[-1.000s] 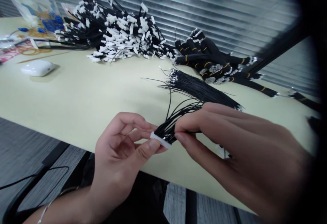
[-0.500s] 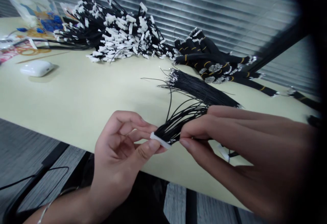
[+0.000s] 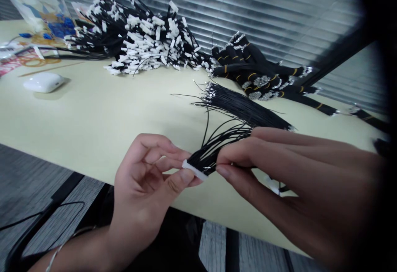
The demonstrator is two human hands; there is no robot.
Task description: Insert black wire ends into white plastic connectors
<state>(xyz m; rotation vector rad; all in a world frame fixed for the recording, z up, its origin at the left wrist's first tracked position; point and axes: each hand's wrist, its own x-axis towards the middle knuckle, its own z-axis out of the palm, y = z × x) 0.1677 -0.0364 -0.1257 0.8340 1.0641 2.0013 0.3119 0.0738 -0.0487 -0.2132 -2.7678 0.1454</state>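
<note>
My left hand (image 3: 149, 185) pinches a small white connector (image 3: 194, 170) between thumb and forefinger, just over the near edge of the pale table (image 3: 93, 114). Thin black wires (image 3: 217, 143) fan out of the connector towards the right. My right hand (image 3: 279, 172) is closed in a pinch on one of these wires right beside the connector. A second white piece shows under my right fingers, partly hidden. Behind the hands lies a loose bundle of black wires with metal tips (image 3: 242, 106).
A big heap of black wires with white connectors (image 3: 145, 40) lies at the back left. Banded black wire bundles (image 3: 260, 77) lie at the back right. A white mouse (image 3: 43, 82) and plastic bags with blue parts (image 3: 46, 15) sit far left. Blinds close the back.
My right fingers slid a little away from the connector along the wires, then came back close to it. The left hand has stayed put.
</note>
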